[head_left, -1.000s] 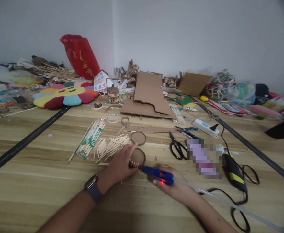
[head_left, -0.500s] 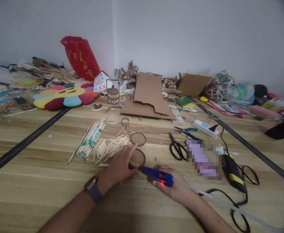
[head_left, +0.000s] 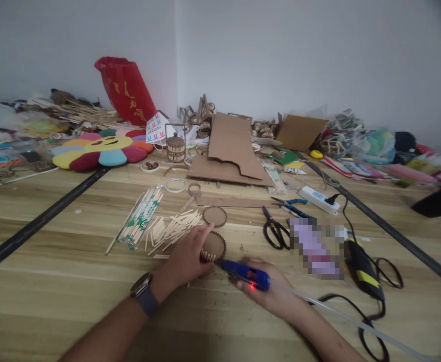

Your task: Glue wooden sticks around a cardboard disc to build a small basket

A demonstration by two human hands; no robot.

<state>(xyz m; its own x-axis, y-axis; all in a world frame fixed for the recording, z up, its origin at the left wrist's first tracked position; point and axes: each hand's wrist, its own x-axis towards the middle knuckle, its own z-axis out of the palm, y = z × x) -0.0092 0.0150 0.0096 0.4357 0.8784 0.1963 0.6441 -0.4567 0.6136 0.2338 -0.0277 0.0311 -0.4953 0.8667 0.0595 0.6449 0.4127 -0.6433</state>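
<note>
Left hand (head_left: pixel 190 256): grips the stick-edged ring (head_left: pixel 225 245)
Right hand (head_left: pixel 267 286): wraps the blue glue gun (head_left: pixel 246 272), nozzle at the ring

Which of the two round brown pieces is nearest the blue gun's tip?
The near piece, held in the left hand, with pale sticks along its edge; the far piece lies just beyond.

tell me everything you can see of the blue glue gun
The blue glue gun is in the right hand, lying nearly level, its dark nozzle pointing left at the small sticks on the ring by the left hand. Its body looks like plastic, with an orange part in an opening and a red light glowing below. A long translucent stick runs from its back end. The grip is mostly hidden.
</note>
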